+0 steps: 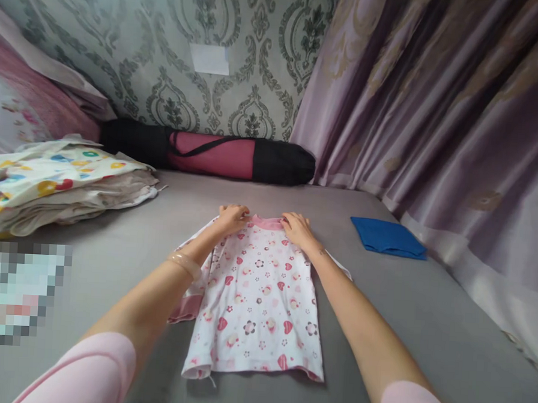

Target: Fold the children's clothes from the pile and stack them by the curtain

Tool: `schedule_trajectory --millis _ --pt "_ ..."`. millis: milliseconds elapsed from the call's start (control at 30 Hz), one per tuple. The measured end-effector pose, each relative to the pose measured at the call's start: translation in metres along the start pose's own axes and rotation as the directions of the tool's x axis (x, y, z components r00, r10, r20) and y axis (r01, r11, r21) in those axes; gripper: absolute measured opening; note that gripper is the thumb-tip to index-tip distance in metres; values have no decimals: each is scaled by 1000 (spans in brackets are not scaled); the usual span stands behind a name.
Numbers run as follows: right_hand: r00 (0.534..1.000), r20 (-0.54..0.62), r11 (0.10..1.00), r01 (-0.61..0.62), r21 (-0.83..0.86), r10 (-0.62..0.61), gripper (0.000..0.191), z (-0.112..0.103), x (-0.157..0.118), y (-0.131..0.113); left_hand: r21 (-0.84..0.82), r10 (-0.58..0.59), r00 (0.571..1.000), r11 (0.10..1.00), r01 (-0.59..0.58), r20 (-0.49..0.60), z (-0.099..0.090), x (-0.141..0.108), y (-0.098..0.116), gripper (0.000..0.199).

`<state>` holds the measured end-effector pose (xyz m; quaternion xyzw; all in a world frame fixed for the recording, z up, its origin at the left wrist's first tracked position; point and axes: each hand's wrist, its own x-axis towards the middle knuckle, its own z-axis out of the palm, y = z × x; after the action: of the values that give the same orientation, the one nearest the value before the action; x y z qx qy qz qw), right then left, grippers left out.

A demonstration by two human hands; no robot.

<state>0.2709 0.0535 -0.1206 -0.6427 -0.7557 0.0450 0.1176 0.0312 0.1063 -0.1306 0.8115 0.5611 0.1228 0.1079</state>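
Note:
A small white long-sleeved shirt [259, 291] lies spread on the grey surface, its pink collar [266, 223] at the far end and its hem towards me. Hearts and flowers are printed over it. My left hand [234, 219] grips the shoulder just left of the collar, fingers bent round the cloth. At the opposite shoulder my right hand [297, 228] holds the fabric in the same way, fingertips by the collar. One sleeve with a pink cuff [186, 308] comes out beneath my left forearm. Most of the other sleeve is hidden behind my right arm.
A folded blue cloth [388, 237] lies to the right. Piled clothes [67, 179] occupy the left side, with a blurred pale item [14, 293] nearer me. Against the patterned wall [256, 92] rests a long black and pink bag [212, 155]. Purple curtains [414, 101] hang along the right.

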Motion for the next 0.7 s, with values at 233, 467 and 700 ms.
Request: schedule_trajectory --millis 233,467,700 --pt "1000 -3 999 -30 14 30 33 19 15 -10 -24 -2 1000 1000 2 19 7 6 10 31" --pt "996 -20 996 -88 -17 87 36 31 29 -8 3 -128 992 992 128 7 17 18 18 34" --pt "999 -25 999 -32 -40 31 50 46 28 -6 106 -101 987 988 114 -122 35 14 20 36"
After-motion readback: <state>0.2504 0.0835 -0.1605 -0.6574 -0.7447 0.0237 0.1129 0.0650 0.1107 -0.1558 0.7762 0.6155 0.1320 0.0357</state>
